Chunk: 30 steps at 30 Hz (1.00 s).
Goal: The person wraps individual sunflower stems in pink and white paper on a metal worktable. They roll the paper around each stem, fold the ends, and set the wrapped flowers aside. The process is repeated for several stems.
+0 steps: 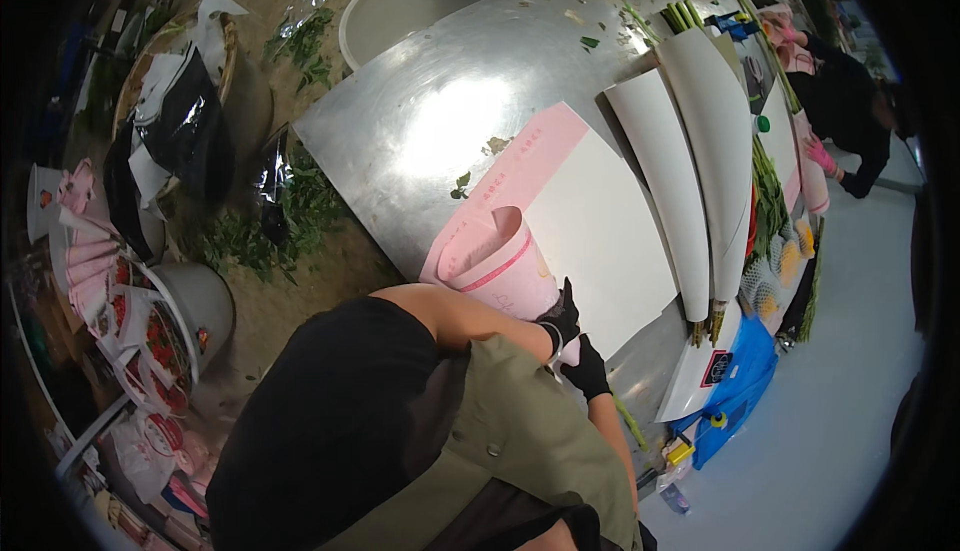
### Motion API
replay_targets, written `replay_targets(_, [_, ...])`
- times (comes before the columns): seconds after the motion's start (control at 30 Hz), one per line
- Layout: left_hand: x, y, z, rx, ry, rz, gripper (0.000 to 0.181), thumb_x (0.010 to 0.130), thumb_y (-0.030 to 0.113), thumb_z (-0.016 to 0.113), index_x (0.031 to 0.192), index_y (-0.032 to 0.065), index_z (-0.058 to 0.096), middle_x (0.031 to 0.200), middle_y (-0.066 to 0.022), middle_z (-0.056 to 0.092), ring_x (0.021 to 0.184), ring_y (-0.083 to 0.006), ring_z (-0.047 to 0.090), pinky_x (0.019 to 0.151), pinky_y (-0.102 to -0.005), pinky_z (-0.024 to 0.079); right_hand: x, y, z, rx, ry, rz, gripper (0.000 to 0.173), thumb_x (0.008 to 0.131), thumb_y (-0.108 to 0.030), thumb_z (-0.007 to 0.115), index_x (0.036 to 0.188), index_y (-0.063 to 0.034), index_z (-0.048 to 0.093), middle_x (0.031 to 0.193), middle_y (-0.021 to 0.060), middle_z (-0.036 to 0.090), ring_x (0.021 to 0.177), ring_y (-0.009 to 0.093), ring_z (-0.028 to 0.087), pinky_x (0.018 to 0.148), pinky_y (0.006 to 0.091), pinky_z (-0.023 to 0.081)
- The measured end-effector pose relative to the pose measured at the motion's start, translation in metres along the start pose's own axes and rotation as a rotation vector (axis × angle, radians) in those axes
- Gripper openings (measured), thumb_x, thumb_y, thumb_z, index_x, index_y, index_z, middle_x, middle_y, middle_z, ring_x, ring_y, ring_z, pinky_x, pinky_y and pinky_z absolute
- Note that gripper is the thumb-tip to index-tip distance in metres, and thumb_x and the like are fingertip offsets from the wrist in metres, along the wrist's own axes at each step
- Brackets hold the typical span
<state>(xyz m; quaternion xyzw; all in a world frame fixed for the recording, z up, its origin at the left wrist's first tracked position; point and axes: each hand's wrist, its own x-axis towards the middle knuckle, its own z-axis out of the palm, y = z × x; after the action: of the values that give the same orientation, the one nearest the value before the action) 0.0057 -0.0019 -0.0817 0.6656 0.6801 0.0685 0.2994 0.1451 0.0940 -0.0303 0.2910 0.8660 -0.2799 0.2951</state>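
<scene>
A pink paper wrap (pixel 504 281), rolled into a cone with a darker pink band near its wide mouth, is between my black-gloved hands. My left hand (pixel 561 317) grips it near the narrow end, with a bracelet at the wrist. Just below, my right hand (pixel 589 369) closes around the pink tip. Whatever the cone holds is hidden. Under it lies a flat white sheet (pixel 611 228) with a pink printed border bearing writing. A green stem (pixel 630 420) shows beyond my right forearm.
White paper-wrapped bundles (pixel 667 176) lie right of the sheet on the metal table (pixel 390 123). A blue plastic bag (pixel 739 393) sits nearby. Flower buckets (pixel 196 311) and a bin (pixel 247 93) stand left; cut leaves (pixel 300 206) litter the floor. A co-worker (pixel 840 93) in pink gloves works right.
</scene>
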Motion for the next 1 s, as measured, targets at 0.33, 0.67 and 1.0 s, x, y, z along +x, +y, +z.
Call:
replay_targets(0.33, [-0.008,-0.041,-0.067,-0.188,-0.504,0.060,0.063,0.081,0.056,0.056,0.113,0.0037,0.068,0.111,-0.0196,0.066,0.111,-0.0351,0.061,0.101,-0.0549,0.038,-0.053,-0.043,0.023,-0.113,0.525,-0.130,0.048,0.064,-0.006,0.065,0.111,0.0040,0.057,0.096,0.0236,0.063,0.090,0.041,0.061,0.074,0.0460,0.050])
replay_targets(0.67, [-0.050,0.009,-0.023,0.198,0.174,-0.143,0.020,0.090,0.011,0.048,0.095,0.0081,0.067,0.092,-0.0168,0.064,0.102,-0.0378,0.058,0.108,-0.0727,0.010,-0.020,0.014,0.049,-0.026,0.365,-0.007,0.031,0.070,-0.022,0.069,0.097,-0.0078,0.060,0.089,0.0184,0.066,0.085,0.040,0.065,0.072,0.0470,0.053])
replay_targets(1.0, [-0.012,-0.012,-0.078,0.338,-0.322,0.140,0.080,0.052,0.055,0.083,0.112,0.0073,0.061,0.103,-0.0150,0.068,0.097,-0.0298,0.067,0.089,-0.0534,0.044,0.021,0.000,-0.005,-0.067,0.689,-0.290,0.044,0.073,0.000,0.059,0.114,-0.0129,0.061,0.113,0.0144,0.060,0.107,0.036,0.056,0.087,0.0461,0.049])
